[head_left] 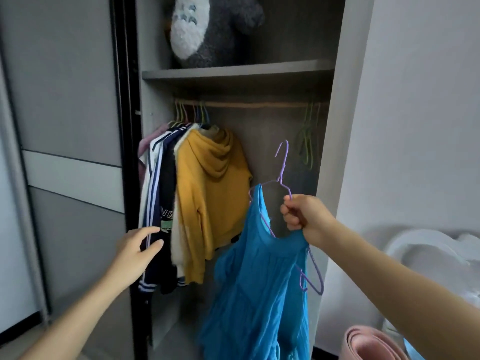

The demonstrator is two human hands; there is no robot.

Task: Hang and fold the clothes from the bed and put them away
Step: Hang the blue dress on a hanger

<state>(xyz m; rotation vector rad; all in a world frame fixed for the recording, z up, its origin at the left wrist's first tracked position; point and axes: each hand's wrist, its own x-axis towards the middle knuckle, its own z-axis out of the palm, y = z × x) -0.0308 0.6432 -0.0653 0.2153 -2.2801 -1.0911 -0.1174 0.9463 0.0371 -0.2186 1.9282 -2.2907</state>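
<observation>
Our blue dress (259, 281) is a thin, crinkled fabric with narrow straps and a scooped neckline, and it hangs in loose folds. It is on a purple wire hanger (283, 162) that sits tilted: one strap is looped over the upper shoulder of the wire, while the hanger's other end pokes out bare past the dress at about 4 o'clock.

Our right hand (304, 214) has its fingers curled round the hanger's wire together with the neckline edge. The dress drops from that hand toward 7 o'clock, and the hook rises at 11 o'clock. Our left hand (137, 250) is relaxed with the fingers apart, at the sleeve of a navy striped jacket (155, 203); we cannot tell whether it touches.

We face an open grey wardrobe. On its rail (259, 104) hang the jacket and a yellow hoodie (207, 190) at 10 o'clock from the dress, with green hangers (307, 141) at 1 o'clock. A shelf (233, 72) above carries a grey plush toy (207, 29). A sliding door (65, 100) stands at 9 o'clock, a white wall (415, 100) at 3 o'clock, and a pink rolled mat (368, 344) at 5 o'clock.
</observation>
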